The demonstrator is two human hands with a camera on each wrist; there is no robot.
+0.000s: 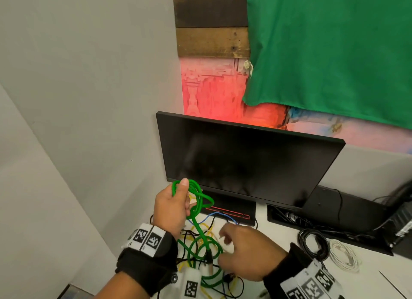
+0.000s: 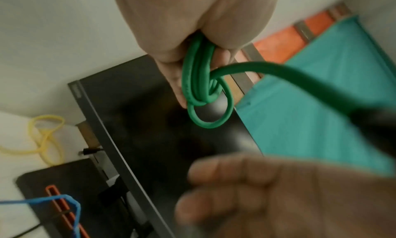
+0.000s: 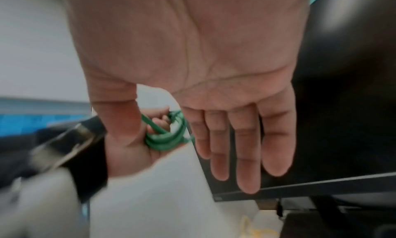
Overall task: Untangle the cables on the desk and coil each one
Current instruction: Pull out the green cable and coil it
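My left hand is raised in front of the monitor and grips several loops of a green cable; the left wrist view shows the green cable bunched between thumb and fingers. Its free length drops to loose green loops on the desk. My right hand hovers over the tangle, and in the right wrist view its fingers are straight with nothing in them. Yellow cable, blue cable and thin black cables lie tangled under the hands.
A dark monitor on a black stand is just behind the hands. A coiled black cable and a coiled white cable lie at the right. A black cable tray and black boxes fill the back right. A grey wall runs along the left.
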